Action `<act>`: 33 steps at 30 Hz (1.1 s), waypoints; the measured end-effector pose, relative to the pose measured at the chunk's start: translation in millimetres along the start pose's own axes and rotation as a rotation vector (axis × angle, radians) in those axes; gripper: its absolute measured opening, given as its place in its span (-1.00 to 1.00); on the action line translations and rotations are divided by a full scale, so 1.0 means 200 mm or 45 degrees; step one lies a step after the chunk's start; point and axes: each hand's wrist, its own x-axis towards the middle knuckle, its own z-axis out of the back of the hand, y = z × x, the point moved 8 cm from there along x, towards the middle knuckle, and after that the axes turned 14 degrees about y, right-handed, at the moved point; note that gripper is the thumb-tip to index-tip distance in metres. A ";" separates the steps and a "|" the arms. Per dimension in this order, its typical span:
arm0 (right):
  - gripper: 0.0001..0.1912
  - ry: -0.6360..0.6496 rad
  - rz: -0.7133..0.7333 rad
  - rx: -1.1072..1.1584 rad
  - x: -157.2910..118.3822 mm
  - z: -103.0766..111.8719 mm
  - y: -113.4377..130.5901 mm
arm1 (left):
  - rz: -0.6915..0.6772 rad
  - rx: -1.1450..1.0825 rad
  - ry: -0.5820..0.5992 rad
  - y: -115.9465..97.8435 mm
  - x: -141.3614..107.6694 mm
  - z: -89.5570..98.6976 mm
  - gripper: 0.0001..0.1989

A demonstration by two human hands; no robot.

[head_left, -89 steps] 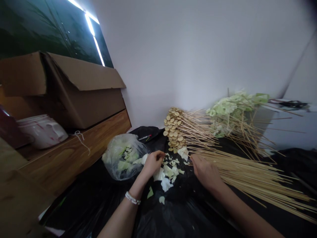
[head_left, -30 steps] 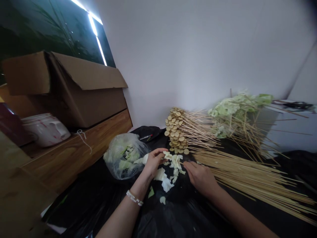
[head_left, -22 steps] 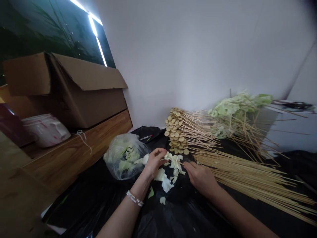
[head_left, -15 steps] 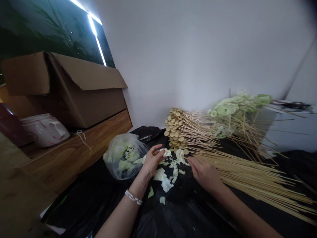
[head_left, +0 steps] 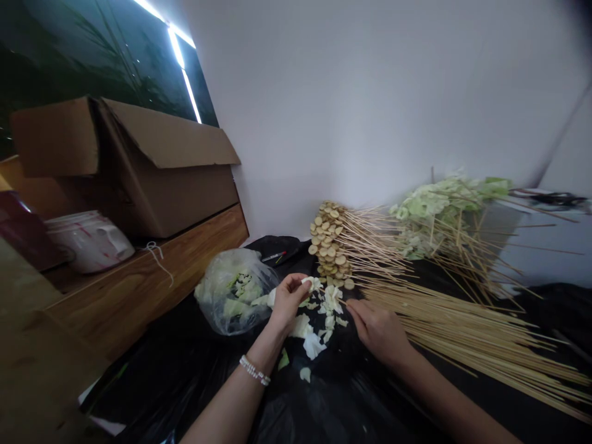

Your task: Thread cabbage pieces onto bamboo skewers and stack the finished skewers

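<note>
My left hand (head_left: 290, 301) pinches a pale cabbage piece (head_left: 313, 284) between thumb and fingers; a bead bracelet circles that wrist. To its right, my right hand (head_left: 377, 324) is closed on a thin wooden skewer, whose tip points left at a crumpled cabbage leaf (head_left: 333, 298). Whether the tip has pierced that leaf is hard to tell. Torn cabbage scraps (head_left: 314, 346) lie on the black plastic sheet (head_left: 324, 407) between and below the hands. Left of my left hand sits a clear plastic bag (head_left: 234, 293) of cabbage pieces.
Skewers threaded with round, pale slices (head_left: 329, 243) are stacked behind the hands. Loose bare skewers (head_left: 472, 336) spread to the right, with cabbage-laden skewers (head_left: 435, 206) piled beyond. A pen (head_left: 274, 256) lies near the wall. An open cardboard box (head_left: 180, 191) stands on a wooden ledge at left.
My left fingers have closed more around the cabbage piece. My right hand has moved slightly left with the skewer, bringing its tip to the crumpled leaf. The view has shifted slightly.
</note>
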 end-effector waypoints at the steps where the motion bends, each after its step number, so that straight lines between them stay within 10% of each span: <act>1: -0.70 0.013 -0.009 0.006 0.00 0.00 0.00 | -0.004 -0.013 0.021 0.01 0.00 -0.01 -0.62; 33: -0.74 0.157 -0.207 -0.010 0.00 -0.05 0.01 | -0.119 0.220 0.185 -0.03 -0.02 -0.14 -0.72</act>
